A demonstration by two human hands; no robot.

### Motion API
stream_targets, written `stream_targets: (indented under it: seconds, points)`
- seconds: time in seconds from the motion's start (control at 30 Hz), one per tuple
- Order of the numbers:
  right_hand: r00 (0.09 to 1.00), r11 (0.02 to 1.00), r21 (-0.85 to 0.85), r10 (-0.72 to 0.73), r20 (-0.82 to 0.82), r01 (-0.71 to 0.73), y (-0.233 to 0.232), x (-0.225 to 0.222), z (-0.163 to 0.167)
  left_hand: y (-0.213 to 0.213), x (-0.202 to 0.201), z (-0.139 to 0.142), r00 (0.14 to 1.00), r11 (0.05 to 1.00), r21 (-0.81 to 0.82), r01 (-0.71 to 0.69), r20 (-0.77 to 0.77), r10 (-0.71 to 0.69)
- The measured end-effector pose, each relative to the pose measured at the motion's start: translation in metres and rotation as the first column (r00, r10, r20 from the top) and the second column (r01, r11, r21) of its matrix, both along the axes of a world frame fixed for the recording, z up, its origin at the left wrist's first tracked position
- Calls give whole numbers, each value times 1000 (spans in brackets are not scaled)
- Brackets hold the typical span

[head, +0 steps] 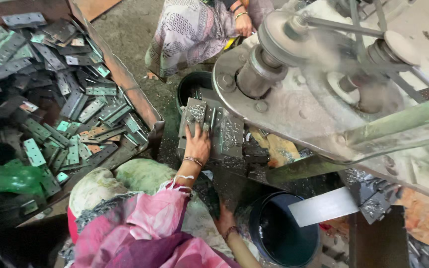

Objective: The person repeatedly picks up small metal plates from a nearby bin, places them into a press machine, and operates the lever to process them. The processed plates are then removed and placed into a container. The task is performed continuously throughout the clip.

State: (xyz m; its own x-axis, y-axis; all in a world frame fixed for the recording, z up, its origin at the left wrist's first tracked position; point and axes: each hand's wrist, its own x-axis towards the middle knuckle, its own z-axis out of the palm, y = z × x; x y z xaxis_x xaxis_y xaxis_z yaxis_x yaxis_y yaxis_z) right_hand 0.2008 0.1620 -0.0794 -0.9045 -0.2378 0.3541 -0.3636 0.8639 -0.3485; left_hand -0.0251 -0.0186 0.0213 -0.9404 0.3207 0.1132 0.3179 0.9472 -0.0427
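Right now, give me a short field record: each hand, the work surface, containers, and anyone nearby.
left hand: flat on a metal plate, fingers spread
right hand: low beside the dark bucket, grip unclear
machine: large flywheel above the plate
bin: rusty tray of metal hinges, left
nearby: another person's hand, top

Heaped in a rusty steel bin (125, 74) at left: flat grey-green metal hinge plates (70, 104). Right of the bin, a stack of grey metal plates (219, 131) under the left hand (197, 144), with a large grey belt-driven press machine (323, 84) further right. Nearer, below the machine, a round dark blue plastic bucket (279, 233) just right of the right hand (224, 221).
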Motion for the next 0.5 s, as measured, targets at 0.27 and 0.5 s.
stream_targets:
  seconds: [0.27,0.5]
  points:
    - [733,986,94,-168,659,141,24,-32,76,-2,0,5,998,999,54,0,68,-4]
    - [999,999,35,-8,-45,10,0,-8,6,2,-16,-5,1000,987,163,-8,3,7]
